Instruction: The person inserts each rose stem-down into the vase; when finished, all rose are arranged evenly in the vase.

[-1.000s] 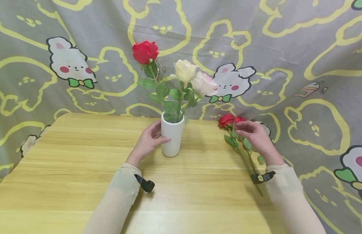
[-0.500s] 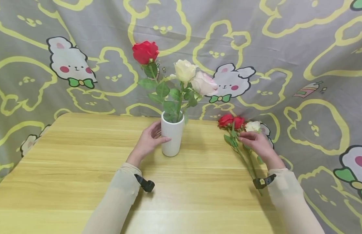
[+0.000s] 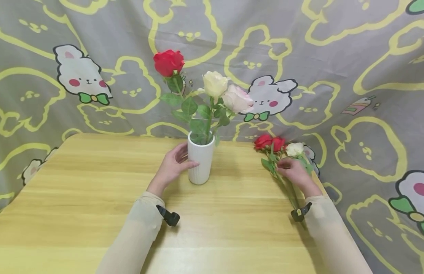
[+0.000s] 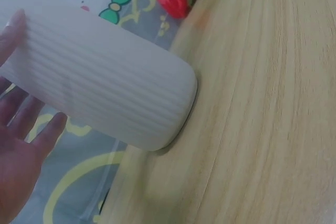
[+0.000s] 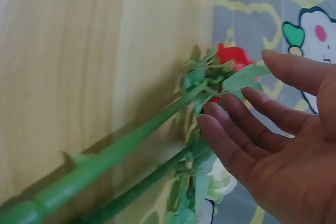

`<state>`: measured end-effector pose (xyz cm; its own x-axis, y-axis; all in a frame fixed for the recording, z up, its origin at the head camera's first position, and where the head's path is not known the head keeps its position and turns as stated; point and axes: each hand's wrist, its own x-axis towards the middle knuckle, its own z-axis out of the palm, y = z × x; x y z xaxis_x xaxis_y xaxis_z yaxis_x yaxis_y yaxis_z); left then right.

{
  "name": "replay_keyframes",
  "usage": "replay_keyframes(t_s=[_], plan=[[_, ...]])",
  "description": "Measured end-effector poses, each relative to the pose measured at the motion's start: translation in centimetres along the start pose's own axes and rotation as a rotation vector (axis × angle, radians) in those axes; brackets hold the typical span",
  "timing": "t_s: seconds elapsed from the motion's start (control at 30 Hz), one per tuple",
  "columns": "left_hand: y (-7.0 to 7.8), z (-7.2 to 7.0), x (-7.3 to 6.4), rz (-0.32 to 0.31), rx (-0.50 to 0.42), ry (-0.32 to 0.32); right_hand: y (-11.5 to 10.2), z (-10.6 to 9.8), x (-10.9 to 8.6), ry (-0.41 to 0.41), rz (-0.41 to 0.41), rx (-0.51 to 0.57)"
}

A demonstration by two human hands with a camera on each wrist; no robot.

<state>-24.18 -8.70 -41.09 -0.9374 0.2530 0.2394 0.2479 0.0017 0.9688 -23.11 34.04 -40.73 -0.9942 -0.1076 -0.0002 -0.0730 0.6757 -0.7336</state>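
Observation:
My left hand (image 3: pixel 170 164) holds the side of a white ribbed vase (image 3: pixel 201 164), its thumb across the front and its fingers round the far side. The left wrist view shows the vase's base on the table. From the vase rise a red rose (image 3: pixel 169 62), a cream rose (image 3: pixel 214 84) and a pale pink rose (image 3: pixel 236 99). My right hand (image 3: pixel 295 173) is over the loose roses on the right, fingers slightly bent and spread, nothing gripped. Its fingertips are right at a leaf (image 5: pixel 244 77). Those roses are red (image 3: pixel 263 141) and white (image 3: pixel 295 149); the hand and wrist partly cover their green stems (image 5: pixel 126 137).
The wooden table (image 3: pixel 95 190) ends at a grey curtain (image 3: pixel 129 38) with yellow outlines and white rabbits, hanging behind and to the right. The loose roses lie near the table's back right edge. Black straps with small cameras sit on both wrists.
My right hand has moved down along the loose roses, away from the red blooms, uncovering the white one. My left hand and the vase keep their place.

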Motion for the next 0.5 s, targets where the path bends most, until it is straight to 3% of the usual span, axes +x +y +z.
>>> replay_keyframes(t_s=[0.1, 0.23, 0.5], plan=[[-0.1, 0.0, -0.1, -0.01, 0.007, -0.003, 0.6, 0.2, 0.1, -0.023, 0.04, -0.047], [-0.1, 0.0, -0.1, -0.013, 0.005, 0.002, 0.7, 0.5, 0.5, 0.009, 0.078, -0.108], [-0.3, -0.1, 0.0, -0.003, 0.002, 0.009, 0.8, 1.2, 1.5, -0.008, 0.193, -0.124]])
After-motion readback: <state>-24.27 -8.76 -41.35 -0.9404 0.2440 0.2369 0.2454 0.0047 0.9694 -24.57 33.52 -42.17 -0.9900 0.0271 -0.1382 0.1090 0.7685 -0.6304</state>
